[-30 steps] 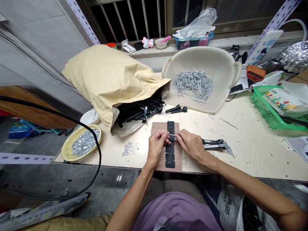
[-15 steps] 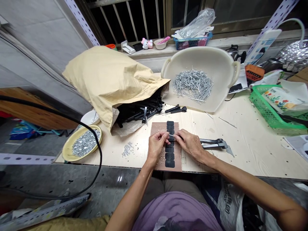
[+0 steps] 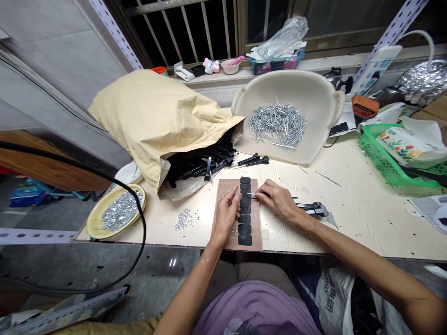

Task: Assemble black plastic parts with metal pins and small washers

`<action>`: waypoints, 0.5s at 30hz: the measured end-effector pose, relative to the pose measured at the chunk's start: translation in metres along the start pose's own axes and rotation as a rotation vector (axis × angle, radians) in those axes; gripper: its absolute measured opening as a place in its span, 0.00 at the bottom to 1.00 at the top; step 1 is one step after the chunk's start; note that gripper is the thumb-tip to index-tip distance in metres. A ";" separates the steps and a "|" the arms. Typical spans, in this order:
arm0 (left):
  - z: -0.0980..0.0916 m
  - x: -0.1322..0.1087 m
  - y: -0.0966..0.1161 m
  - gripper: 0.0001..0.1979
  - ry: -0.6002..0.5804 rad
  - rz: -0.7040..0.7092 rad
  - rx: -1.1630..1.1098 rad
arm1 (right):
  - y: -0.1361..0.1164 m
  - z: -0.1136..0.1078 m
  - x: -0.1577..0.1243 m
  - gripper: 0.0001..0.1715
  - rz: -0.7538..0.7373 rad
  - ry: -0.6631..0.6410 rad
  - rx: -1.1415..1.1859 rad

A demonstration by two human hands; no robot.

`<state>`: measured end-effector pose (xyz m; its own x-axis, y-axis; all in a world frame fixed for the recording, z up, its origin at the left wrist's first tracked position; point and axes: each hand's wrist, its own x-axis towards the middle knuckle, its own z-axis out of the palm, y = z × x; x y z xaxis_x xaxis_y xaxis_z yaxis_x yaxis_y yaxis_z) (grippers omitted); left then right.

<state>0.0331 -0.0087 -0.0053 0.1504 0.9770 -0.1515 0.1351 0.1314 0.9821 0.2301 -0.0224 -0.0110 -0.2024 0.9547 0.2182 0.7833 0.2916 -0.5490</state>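
Note:
My right hand (image 3: 277, 197) pinches a thin silver metal pin (image 3: 251, 194), its tip pointing left over a brown board (image 3: 256, 218). A column of black rounded patches (image 3: 245, 218) runs down that board. My left hand (image 3: 227, 209) is over the board's left side, thumb and fingers together; what they hold, if anything, is hidden. To the right of my right hand lie black pieces with metal pins (image 3: 314, 208), partly behind the wrist. Small silver washer-like bits (image 3: 183, 218) are scattered on the table left of the board.
A large paper sack (image 3: 153, 111) spills black plastic parts (image 3: 199, 167) behind my left hand. The white basin (image 3: 314, 97) beyond holds a heap of metal pins. A yellow dish (image 3: 92, 218) of washers stands at left. At right is a green basket (image 3: 375, 151); a black cable (image 3: 143, 242) hangs at left.
My hands, close together half a second ago, have drawn apart. The pin now juts leftward from my right hand. The view has shifted slightly.

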 end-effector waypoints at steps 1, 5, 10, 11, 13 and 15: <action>-0.003 -0.001 -0.001 0.26 0.033 0.034 0.042 | 0.005 0.000 0.003 0.14 0.001 0.000 -0.046; -0.013 -0.004 -0.007 0.23 0.165 0.155 0.294 | 0.021 0.003 0.019 0.17 -0.028 -0.011 -0.205; -0.013 -0.007 -0.019 0.21 0.248 0.227 0.363 | 0.010 0.011 0.005 0.18 -0.187 -0.070 -0.312; -0.013 -0.007 -0.020 0.21 0.259 0.241 0.357 | 0.004 0.013 -0.004 0.18 -0.293 -0.115 -0.311; -0.011 -0.007 -0.022 0.20 0.271 0.244 0.352 | -0.006 0.015 -0.018 0.18 -0.512 -0.198 -0.307; -0.010 -0.007 -0.022 0.20 0.281 0.237 0.353 | -0.010 0.014 -0.019 0.17 -0.556 -0.208 -0.308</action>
<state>0.0192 -0.0166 -0.0243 -0.0456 0.9870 0.1542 0.4595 -0.1163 0.8805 0.2182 -0.0429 -0.0207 -0.7098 0.6675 0.2251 0.6550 0.7430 -0.1378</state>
